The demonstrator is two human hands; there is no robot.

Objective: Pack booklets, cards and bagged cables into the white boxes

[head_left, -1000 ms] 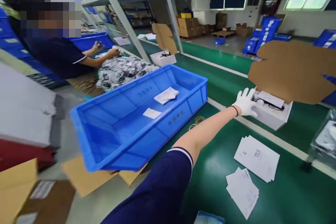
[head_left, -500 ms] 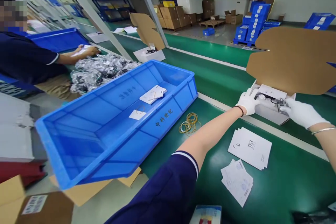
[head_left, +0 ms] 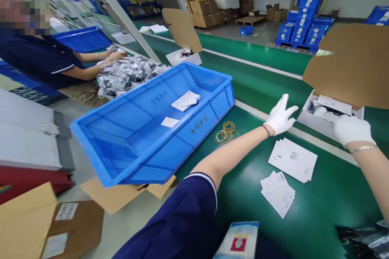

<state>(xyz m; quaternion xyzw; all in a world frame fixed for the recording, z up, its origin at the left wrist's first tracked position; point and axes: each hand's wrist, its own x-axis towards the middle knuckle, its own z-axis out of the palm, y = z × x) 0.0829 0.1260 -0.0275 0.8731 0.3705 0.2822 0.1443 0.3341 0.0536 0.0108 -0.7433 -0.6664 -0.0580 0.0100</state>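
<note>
**Gloved hands at the open carton**

The blue crate [head_left: 152, 129] sits tilted well left of the white carton [head_left: 319, 123], whose brown flap [head_left: 349, 64] stands raised. The carton looks light and stiff, best gripped by its side walls. Just before it lie booklets [head_left: 293, 160]. The right hand [head_left: 352, 129] rests inside the carton; whether it grips anything cannot be told. The left hand [head_left: 281, 116] hovers beside the carton, fingers spread, empty.

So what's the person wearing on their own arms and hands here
Both hands wear white fabric gloves: the left hand and the right hand. The left arm has a short navy sleeve edged with a thin white stripe, plus a dark beaded bracelet at the wrist. The right wrist carries a thin silver bangle.
</note>
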